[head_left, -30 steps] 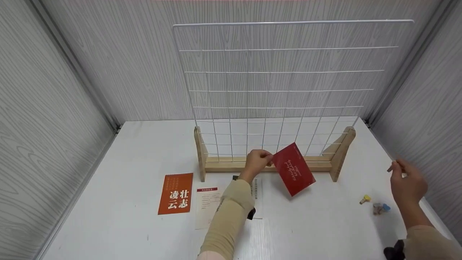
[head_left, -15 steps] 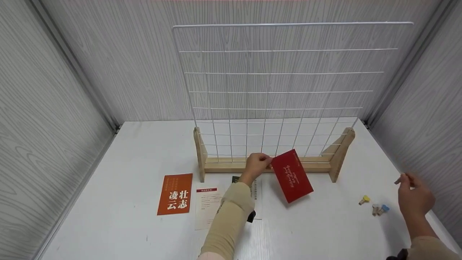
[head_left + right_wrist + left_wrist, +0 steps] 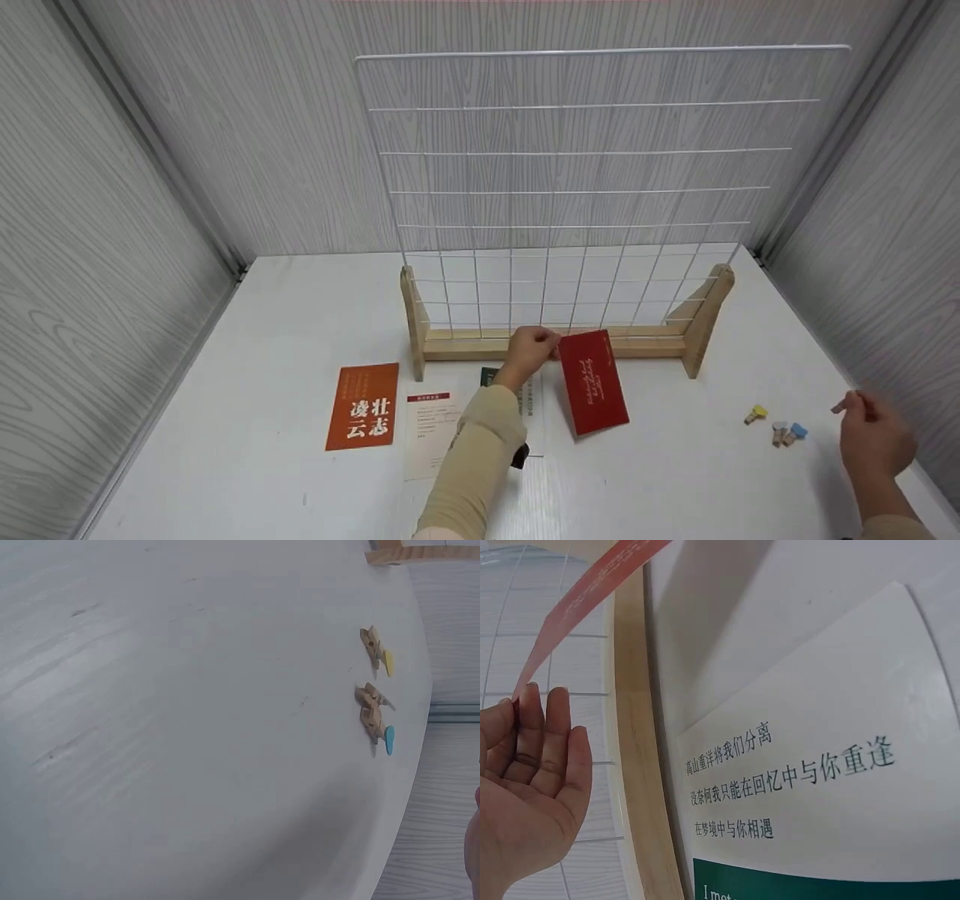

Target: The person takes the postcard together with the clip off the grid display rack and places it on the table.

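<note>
My left hand [image 3: 531,351] pinches a red card [image 3: 594,384] at one corner, between thumb and fingers. The card hangs tilted in front of the wooden base of a white wire grid rack [image 3: 555,281]. In the left wrist view the card [image 3: 581,604] bends away from the fingertips. Off to the right, my right hand [image 3: 877,439] is raised with its fingers bent and thumb near them; I cannot tell whether something small is between them. Nearest to it lie small wooden clips with blue [image 3: 796,433], white [image 3: 778,433] and yellow [image 3: 757,413] tops.
An orange card [image 3: 363,406] lies left of the rack. Beside it is a pale card with a red heading [image 3: 429,431]. A white and green card [image 3: 810,810] lies partly hidden under my left forearm. Grey panelled walls [image 3: 120,150] enclose the table.
My left hand has lowered slightly, and the red card has swung down and left, hanging more upright. My right hand has moved down and right, farther from the clips.
</note>
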Available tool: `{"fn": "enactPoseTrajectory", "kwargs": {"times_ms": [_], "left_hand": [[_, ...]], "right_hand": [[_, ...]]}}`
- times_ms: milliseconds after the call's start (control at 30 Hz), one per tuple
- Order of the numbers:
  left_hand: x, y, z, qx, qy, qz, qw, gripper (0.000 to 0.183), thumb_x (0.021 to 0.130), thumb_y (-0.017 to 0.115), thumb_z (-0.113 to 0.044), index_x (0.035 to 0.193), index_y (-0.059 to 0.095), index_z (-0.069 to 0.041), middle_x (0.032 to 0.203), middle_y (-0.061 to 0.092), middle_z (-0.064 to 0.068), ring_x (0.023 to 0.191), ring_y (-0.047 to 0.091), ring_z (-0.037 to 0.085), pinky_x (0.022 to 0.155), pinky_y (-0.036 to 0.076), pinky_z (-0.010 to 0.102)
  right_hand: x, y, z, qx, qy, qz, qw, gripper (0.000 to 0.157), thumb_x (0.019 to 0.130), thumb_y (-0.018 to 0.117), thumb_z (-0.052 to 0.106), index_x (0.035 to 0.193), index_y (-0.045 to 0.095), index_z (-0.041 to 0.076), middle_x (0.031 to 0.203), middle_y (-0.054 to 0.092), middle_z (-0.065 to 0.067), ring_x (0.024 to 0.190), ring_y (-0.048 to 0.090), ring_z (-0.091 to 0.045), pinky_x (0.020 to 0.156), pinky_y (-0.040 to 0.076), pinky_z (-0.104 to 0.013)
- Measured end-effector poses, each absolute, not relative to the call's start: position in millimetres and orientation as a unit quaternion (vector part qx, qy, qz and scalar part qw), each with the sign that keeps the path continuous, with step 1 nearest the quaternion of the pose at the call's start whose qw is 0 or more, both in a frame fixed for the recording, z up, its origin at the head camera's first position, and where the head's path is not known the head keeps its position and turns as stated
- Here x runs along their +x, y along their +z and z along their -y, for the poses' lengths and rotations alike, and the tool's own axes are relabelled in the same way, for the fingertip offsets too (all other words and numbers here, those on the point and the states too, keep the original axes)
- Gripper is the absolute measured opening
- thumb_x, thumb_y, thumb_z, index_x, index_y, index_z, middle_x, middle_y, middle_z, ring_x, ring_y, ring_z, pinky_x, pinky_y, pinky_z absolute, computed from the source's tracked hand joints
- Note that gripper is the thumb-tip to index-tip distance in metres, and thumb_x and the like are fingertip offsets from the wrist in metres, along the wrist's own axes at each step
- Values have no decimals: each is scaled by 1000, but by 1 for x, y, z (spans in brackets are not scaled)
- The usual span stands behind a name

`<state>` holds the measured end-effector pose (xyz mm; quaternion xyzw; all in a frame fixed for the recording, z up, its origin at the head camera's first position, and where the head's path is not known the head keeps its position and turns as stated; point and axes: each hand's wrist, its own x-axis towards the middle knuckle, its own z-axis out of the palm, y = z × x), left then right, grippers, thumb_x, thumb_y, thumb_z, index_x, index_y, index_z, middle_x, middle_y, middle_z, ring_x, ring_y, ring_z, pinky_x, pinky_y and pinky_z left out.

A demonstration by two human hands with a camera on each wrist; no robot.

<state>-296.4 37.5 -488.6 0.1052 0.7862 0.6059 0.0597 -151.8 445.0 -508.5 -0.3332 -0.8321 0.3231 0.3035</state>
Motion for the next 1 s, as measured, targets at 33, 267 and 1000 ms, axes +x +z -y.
{"fn": "enactPoseTrajectory", "kwargs": {"times_ms": [33, 267, 1000], "left_hand": [[-296, -490, -37, 104, 605, -787, 60, 16, 86, 54, -11, 81, 63, 0, 66, 59, 7, 66, 59, 21, 61, 48, 27], [-294, -496, -37, 105, 597, -793, 56, 17, 86, 53, -12, 78, 63, 0, 65, 59, 8, 64, 59, 20, 58, 45, 24], [-290, -512, -43, 67, 617, -780, 83, 19, 86, 52, -11, 75, 62, 1, 62, 59, 9, 59, 60, 19, 52, 46, 26]], "right_hand": [[-151, -511, -447, -337, 327, 833, 295, 33, 87, 47, 27, 102, 60, 0, 73, 55, 2, 59, 40, -2, 58, 34, -33], [-143, -514, -445, -369, 338, 837, 223, 38, 89, 44, 28, 111, 55, 0, 83, 56, -10, 61, 43, -13, 57, 33, -29], [-136, -528, -445, -411, 362, 825, 137, 39, 90, 40, 27, 114, 51, -2, 103, 54, -19, 73, 46, -22, 48, 37, -23]]}}
